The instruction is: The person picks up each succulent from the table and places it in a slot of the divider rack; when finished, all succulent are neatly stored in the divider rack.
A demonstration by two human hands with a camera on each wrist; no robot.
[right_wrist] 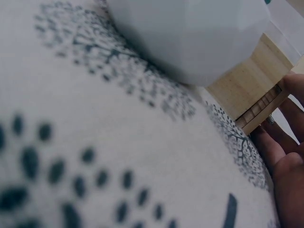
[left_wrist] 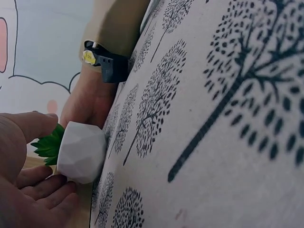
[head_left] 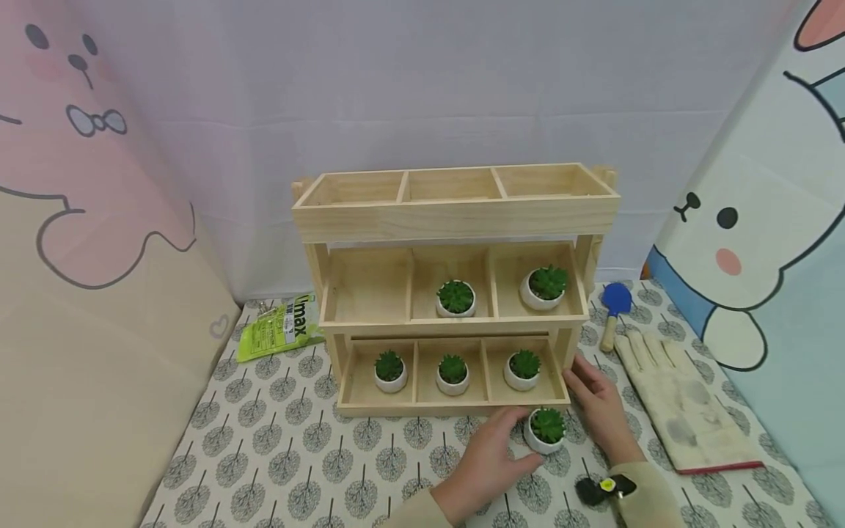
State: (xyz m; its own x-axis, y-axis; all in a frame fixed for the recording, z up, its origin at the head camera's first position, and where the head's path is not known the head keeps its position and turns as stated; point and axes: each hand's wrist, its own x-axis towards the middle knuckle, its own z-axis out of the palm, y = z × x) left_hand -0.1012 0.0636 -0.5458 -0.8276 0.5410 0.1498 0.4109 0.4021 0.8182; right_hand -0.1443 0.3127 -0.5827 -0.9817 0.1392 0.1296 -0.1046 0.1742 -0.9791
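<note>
A green succulent in a faceted white pot [head_left: 545, 433] [left_wrist: 83, 152] stands on the patterned cloth before the right end of a three-tier wooden rack [head_left: 455, 220]. My left hand [head_left: 488, 460] curves loosely about the pot's left side, thumb in front and fingers behind; firm contact is not plain. My right hand [head_left: 601, 407] touches the rack's lower right end with extended fingers. In the right wrist view, its fingers [right_wrist: 268, 147] lie at the wooden edge, with the pot [right_wrist: 190, 38] close by. Some fingertips are hidden behind the wood.
Three potted succulents [head_left: 452, 374] sit in the bottom tier, two more [head_left: 457, 298] in the middle tier. A lime-green packet [head_left: 277, 330] lies left of the rack. To the right are a blue toy shovel [head_left: 617, 301] and a stained work glove [head_left: 686, 403].
</note>
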